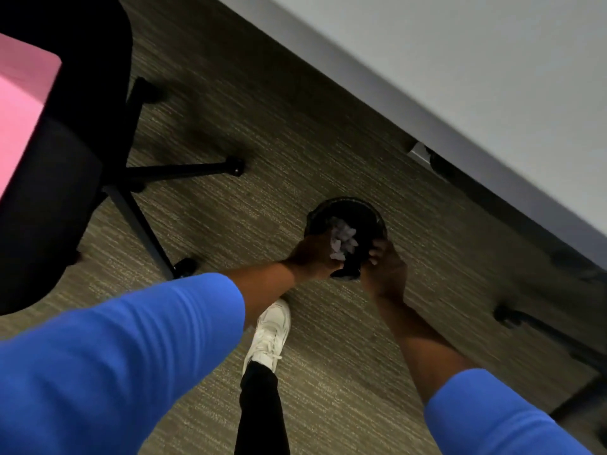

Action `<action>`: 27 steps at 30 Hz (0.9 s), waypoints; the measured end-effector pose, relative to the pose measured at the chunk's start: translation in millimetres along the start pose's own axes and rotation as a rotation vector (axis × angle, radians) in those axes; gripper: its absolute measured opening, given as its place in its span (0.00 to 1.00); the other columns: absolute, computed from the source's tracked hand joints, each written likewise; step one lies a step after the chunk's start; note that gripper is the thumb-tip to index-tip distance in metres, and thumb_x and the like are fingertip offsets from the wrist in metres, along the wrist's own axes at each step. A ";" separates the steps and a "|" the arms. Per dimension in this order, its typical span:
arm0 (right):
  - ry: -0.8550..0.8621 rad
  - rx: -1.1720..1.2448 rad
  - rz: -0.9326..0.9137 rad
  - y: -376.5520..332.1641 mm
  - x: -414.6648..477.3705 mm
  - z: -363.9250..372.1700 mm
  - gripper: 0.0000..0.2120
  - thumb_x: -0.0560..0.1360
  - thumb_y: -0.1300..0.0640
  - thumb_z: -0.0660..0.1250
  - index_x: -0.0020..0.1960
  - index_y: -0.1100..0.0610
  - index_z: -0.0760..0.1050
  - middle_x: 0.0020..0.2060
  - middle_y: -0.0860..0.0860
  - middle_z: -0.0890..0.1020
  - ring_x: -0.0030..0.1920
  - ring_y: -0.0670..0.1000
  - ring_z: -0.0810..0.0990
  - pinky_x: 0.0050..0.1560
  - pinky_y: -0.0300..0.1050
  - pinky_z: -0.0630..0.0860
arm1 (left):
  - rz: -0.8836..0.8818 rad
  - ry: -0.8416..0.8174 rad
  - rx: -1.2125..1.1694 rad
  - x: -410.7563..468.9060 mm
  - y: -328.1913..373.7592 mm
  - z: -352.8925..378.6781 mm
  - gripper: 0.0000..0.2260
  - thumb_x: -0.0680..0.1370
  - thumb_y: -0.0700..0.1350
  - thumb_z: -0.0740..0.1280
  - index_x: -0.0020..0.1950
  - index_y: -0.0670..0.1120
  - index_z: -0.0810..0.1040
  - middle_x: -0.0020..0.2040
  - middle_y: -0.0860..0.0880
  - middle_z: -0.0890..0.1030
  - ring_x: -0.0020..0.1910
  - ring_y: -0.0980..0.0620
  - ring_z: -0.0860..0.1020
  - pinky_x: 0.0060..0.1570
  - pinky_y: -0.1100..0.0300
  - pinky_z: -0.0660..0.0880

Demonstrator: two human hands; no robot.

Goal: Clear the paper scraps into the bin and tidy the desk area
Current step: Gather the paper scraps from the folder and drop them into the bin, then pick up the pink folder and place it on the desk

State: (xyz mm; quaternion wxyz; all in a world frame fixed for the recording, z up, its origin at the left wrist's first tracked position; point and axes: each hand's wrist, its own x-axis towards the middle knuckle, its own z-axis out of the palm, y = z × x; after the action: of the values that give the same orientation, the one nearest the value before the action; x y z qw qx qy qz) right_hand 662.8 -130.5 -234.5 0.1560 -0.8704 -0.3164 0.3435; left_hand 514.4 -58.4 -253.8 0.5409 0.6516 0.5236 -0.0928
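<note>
A small round black bin (345, 208) stands on the carpet below the desk's edge. Pale paper scraps (343, 239) lie inside it, showing between my two hands. My left hand (312, 257) grips the bin's near left rim. My right hand (386, 269) grips the near right rim, fingers curled over the edge. Both arms in blue sleeves reach down from the bottom of the view.
The grey desk top (460, 60) fills the upper right, its edge running diagonally. A black office chair (82, 159) on castors stands at the left, with a pink surface (23, 103) beside it. My white shoe (269, 333) is near the bin. Another castor base (512, 316) sits at the right.
</note>
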 end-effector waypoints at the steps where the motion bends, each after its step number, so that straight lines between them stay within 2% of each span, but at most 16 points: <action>1: -0.012 -0.002 -0.004 -4.4 -2.9 1.3 0.19 0.76 0.65 0.70 0.67 0.61 0.78 0.55 0.60 0.87 0.55 0.63 0.86 0.59 0.59 0.82 | 0.004 -0.006 0.005 -5.0 -1.6 -3.2 0.25 0.79 0.47 0.75 0.73 0.41 0.75 0.70 0.40 0.80 0.70 0.39 0.78 0.67 0.49 0.77; 3: -0.030 -0.010 -0.017 -16.2 -9.4 5.0 0.21 0.77 0.64 0.71 0.69 0.62 0.77 0.59 0.62 0.86 0.58 0.65 0.85 0.61 0.61 0.81 | 0.018 -0.017 0.048 -16.1 -3.6 -10.0 0.20 0.80 0.46 0.74 0.70 0.41 0.78 0.68 0.40 0.82 0.69 0.39 0.79 0.67 0.47 0.77; 6: -0.056 0.007 -0.035 -39.4 -19.0 11.8 0.25 0.79 0.60 0.72 0.74 0.64 0.73 0.68 0.63 0.81 0.67 0.65 0.81 0.69 0.62 0.76 | 0.015 -0.017 0.122 -32.9 -5.1 -22.9 0.21 0.81 0.50 0.72 0.72 0.44 0.78 0.69 0.40 0.81 0.68 0.38 0.79 0.63 0.50 0.78; 9: -0.033 -0.014 -0.071 -66.5 -29.5 18.4 0.23 0.78 0.63 0.71 0.72 0.65 0.74 0.66 0.64 0.81 0.68 0.64 0.80 0.72 0.60 0.74 | -0.010 -0.009 0.181 -48.4 -11.5 -44.8 0.19 0.81 0.52 0.71 0.68 0.45 0.81 0.66 0.41 0.83 0.65 0.39 0.82 0.62 0.51 0.80; 10: -0.011 -0.024 -0.088 -76.4 -34.5 20.2 0.21 0.78 0.64 0.71 0.70 0.65 0.76 0.64 0.64 0.83 0.66 0.64 0.82 0.70 0.56 0.74 | -0.010 0.005 0.185 -54.6 -15.9 -53.1 0.18 0.81 0.52 0.71 0.67 0.45 0.82 0.66 0.41 0.83 0.64 0.40 0.82 0.62 0.51 0.80; 12: 0.021 -0.033 -0.125 -96.2 -45.6 22.8 0.17 0.77 0.65 0.71 0.65 0.64 0.80 0.58 0.62 0.86 0.60 0.63 0.85 0.60 0.48 0.73 | -0.017 0.035 0.175 -69.7 -25.0 -69.1 0.15 0.81 0.51 0.70 0.64 0.45 0.83 0.64 0.42 0.85 0.63 0.41 0.83 0.62 0.51 0.81; 14: -0.020 -0.035 -0.146 -116.2 -56.8 25.4 0.15 0.78 0.65 0.71 0.64 0.61 0.81 0.55 0.60 0.88 0.57 0.61 0.86 0.55 0.42 0.73 | -0.053 0.064 0.147 -87.1 -36.1 -85.3 0.12 0.82 0.48 0.68 0.60 0.43 0.85 0.57 0.42 0.86 0.57 0.42 0.85 0.57 0.53 0.82; 15: -0.055 -0.044 -0.148 -126.9 -62.3 27.6 0.15 0.78 0.64 0.71 0.64 0.60 0.81 0.55 0.59 0.88 0.58 0.61 0.85 0.60 0.42 0.74 | -0.079 0.085 0.115 -95.7 -42.3 -94.1 0.10 0.82 0.47 0.69 0.57 0.43 0.85 0.53 0.42 0.87 0.54 0.43 0.86 0.54 0.54 0.83; 16: -0.083 -0.060 -0.151 -138.2 -67.6 30.0 0.15 0.78 0.63 0.71 0.64 0.59 0.81 0.56 0.59 0.87 0.60 0.61 0.85 0.66 0.48 0.75 | -0.101 0.114 0.085 -104.4 -48.7 -104.4 0.08 0.81 0.46 0.69 0.54 0.43 0.86 0.51 0.43 0.87 0.52 0.44 0.86 0.53 0.54 0.84; 18: -0.105 -0.072 -0.140 -163.8 -81.0 35.8 0.17 0.78 0.63 0.69 0.66 0.57 0.81 0.59 0.59 0.86 0.63 0.62 0.83 0.71 0.53 0.74 | -0.122 0.185 0.016 -122.6 -60.2 -127.6 0.06 0.79 0.46 0.71 0.52 0.46 0.86 0.48 0.47 0.88 0.50 0.47 0.87 0.52 0.52 0.85; 21: -0.156 -0.050 -0.109 -199.4 -104.8 47.7 0.17 0.79 0.62 0.68 0.67 0.56 0.80 0.60 0.57 0.86 0.64 0.59 0.83 0.65 0.46 0.75 | -0.144 0.291 -0.064 -151.9 -75.4 -165.9 0.04 0.77 0.51 0.75 0.44 0.53 0.84 0.43 0.54 0.88 0.45 0.52 0.86 0.51 0.54 0.84; 24: -0.266 -0.034 -0.058 -231.3 -128.5 62.8 0.14 0.82 0.54 0.69 0.64 0.59 0.82 0.57 0.60 0.87 0.61 0.60 0.85 0.58 0.46 0.78 | -0.178 0.380 -0.125 -181.0 -94.9 -205.7 0.07 0.75 0.51 0.75 0.39 0.53 0.82 0.40 0.54 0.87 0.43 0.53 0.86 0.51 0.52 0.84; 27: -0.254 0.033 -0.122 -267.5 -155.2 79.9 0.12 0.80 0.55 0.71 0.62 0.56 0.81 0.52 0.57 0.89 0.56 0.61 0.87 0.60 0.56 0.82 | -0.186 0.468 -0.138 -208.9 -114.2 -244.6 0.05 0.75 0.51 0.75 0.41 0.54 0.83 0.42 0.54 0.88 0.45 0.52 0.86 0.52 0.51 0.84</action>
State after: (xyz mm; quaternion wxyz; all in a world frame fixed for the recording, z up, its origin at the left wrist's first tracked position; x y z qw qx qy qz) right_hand 401.0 -27.4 -83.4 0.1497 -0.7964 -0.3802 0.4459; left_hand 225.3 1.0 -82.3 0.4373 0.5659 0.6974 0.0470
